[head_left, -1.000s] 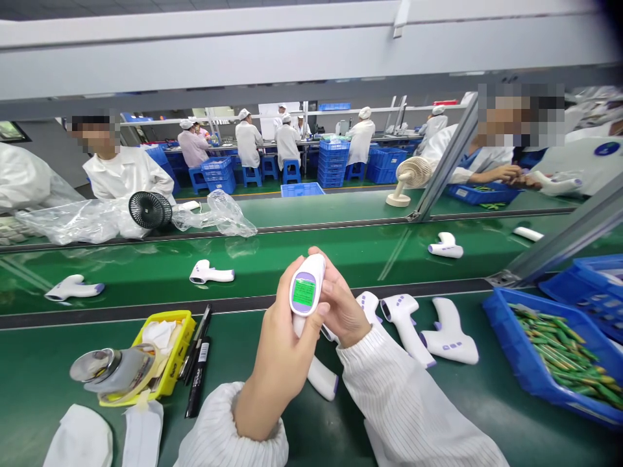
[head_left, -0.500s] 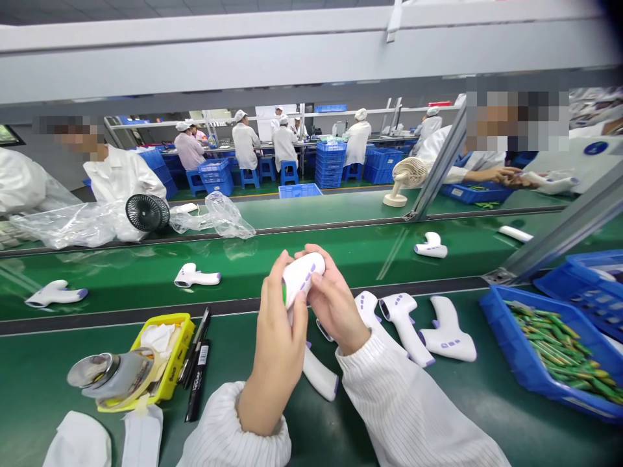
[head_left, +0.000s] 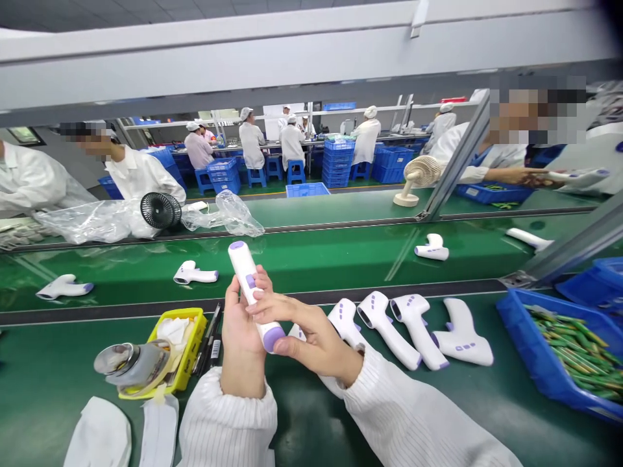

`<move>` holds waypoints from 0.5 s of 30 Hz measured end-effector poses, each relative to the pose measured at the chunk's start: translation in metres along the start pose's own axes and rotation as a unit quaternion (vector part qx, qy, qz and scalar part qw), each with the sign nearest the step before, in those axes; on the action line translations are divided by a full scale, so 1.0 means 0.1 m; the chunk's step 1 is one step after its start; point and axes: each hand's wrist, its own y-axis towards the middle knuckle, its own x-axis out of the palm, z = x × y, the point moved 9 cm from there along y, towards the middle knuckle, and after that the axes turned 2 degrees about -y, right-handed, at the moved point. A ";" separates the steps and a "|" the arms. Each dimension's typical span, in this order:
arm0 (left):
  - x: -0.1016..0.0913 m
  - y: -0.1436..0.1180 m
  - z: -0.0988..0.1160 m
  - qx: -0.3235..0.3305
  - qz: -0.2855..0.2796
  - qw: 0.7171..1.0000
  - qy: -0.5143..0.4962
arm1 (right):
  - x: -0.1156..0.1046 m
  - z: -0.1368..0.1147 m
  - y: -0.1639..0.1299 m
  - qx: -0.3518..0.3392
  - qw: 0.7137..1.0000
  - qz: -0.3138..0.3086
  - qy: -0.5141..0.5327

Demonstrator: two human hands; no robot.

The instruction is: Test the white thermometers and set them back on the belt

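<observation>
Both of my hands hold one white and purple thermometer gun (head_left: 244, 272), its handle pointing up and away and its purple head down near my palms. My left hand (head_left: 241, 340) grips it from the left. My right hand (head_left: 306, 331) wraps it from the right, fingers across its body. Just right of my hands, several more white thermometer guns (head_left: 413, 327) lie side by side on the green bench (head_left: 58, 353).
A yellow tray (head_left: 187, 357) with cloths, a metal dispenser (head_left: 126, 363) and black pens (head_left: 209, 337) sit at left. A blue bin of green parts (head_left: 559, 344) is at right. More guns (head_left: 195, 274) lie on the green conveyor. Other workers sit opposite.
I have turned the thermometer gun over: its green screen faced me, now the handle points up and away. The guns on the conveyor have shifted slightly.
</observation>
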 end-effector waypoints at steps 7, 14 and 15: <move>-0.02 -0.06 -0.02 0.026 0.018 0.999 0.037 | 0.02 -0.18 -0.08 -0.055 0.993 0.059 -0.081; 0.02 -0.31 0.42 0.306 -0.022 0.937 0.169 | 0.19 0.48 -0.13 0.121 0.874 0.246 0.402; 0.00 -0.32 0.45 0.324 -0.029 0.928 0.180 | 0.22 0.53 -0.13 0.134 0.856 0.252 0.431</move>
